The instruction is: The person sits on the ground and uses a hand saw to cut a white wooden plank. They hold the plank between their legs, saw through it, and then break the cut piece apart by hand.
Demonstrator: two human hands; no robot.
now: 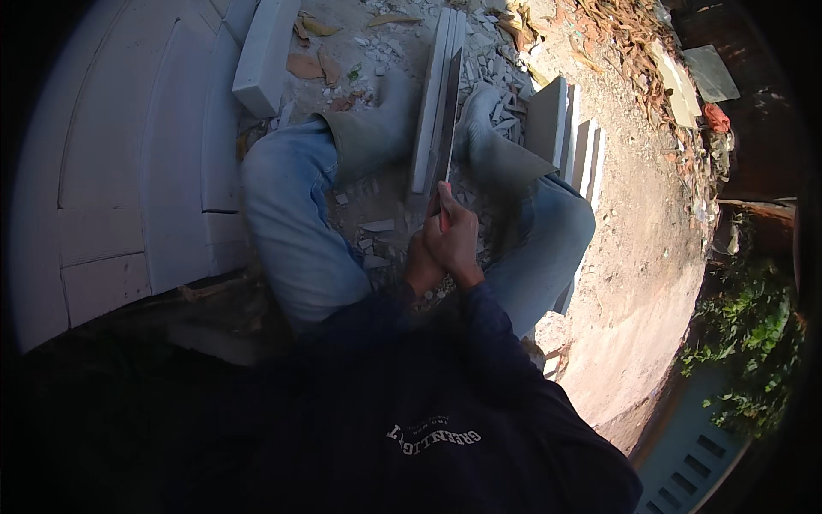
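My right hand (455,238) is closed round the red handle (444,221) of a long, narrow, dark-bladed tool; whether its edge is toothed I cannot make out. Pressed against it from the lower left is my left hand (422,264), also closed on the handle, its fingers partly hidden. The blade (449,116) points away from me, along the right side of long white stone strips (431,103). These strips stand lengthwise between my legs, close together. The blade lies beside or against them; contact is not clear.
Pale stone chips (377,226) litter the ground between my feet. A thick white block (264,64) lies beyond my left knee, and large white slabs (175,163) cover the left. Several slabs (565,128) lean beyond my right leg. Dry leaves (625,34) edge the dirt ground (642,257).
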